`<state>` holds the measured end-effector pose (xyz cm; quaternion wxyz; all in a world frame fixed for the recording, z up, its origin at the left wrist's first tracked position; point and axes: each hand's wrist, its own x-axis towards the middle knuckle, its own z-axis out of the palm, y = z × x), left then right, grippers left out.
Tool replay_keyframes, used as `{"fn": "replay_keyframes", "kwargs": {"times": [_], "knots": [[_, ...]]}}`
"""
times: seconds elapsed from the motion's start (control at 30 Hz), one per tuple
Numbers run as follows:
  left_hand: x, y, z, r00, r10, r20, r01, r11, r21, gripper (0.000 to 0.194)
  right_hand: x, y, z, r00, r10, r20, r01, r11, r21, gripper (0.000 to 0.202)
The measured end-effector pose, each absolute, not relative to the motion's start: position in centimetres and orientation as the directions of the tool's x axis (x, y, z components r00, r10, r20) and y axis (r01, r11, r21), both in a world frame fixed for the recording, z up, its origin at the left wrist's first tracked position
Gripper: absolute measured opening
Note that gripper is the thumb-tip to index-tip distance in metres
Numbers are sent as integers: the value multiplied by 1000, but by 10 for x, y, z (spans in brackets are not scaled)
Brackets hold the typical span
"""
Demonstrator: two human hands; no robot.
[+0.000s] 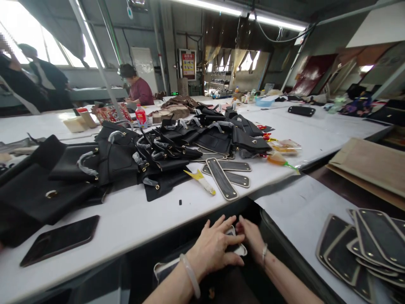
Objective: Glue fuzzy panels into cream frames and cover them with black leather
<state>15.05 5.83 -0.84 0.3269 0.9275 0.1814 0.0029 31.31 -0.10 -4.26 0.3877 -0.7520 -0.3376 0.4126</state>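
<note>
My left hand [215, 245], with a pale bangle on its wrist, lies spread over a dark piece with a white edge [241, 249] below the table's front edge. Close beside it on the right, my right hand [249, 234] has its fingers bent at the same piece; what its fingertips hold is too small to tell. A black item with a gold clasp [211, 292] lies under my hands. On the table ahead are black panels with pale edging [222, 179] and a yellow-and-white tool [201, 181].
Many black bags [117, 164] cover the white table [133, 228]. A phone [60, 240] lies at the left. More edged panels [379, 240] and brown board [373, 169] are at the right. People stand or sit behind at the left.
</note>
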Motion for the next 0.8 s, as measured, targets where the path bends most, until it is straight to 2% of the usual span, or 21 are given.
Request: {"fn": "replay_keyframes", "kwargs": {"times": [0.1,0.17,0.27,0.37,0.47,0.6,0.7,0.8], "knots": [[151,59,-9,932,341,-119,340,-716,609,68,336,29,-14,468,871,-150,473,-390,-790,41],[151,59,-8,932,340,-126,343,-715,608,69,336,61,1,377,923,-79,625,-317,-714,30],[151,60,-4,931,333,-147,351,-711,609,68,314,114,8,274,957,-91,746,-271,-608,27],[153,60,-1,930,327,-169,360,-713,602,65,290,152,4,240,960,-142,765,-277,-581,28],[154,60,0,927,318,-199,372,-719,586,64,292,157,4,249,953,-172,707,-301,-640,27],[156,64,2,936,288,-203,352,-734,581,64,331,101,6,313,931,-190,529,-337,-779,21],[157,68,3,948,254,-190,317,-736,598,62,351,34,-13,410,866,-288,279,-419,-864,17],[158,71,4,953,240,-186,303,-726,617,61,333,-20,-49,446,757,-477,-28,-521,-853,31]]}}
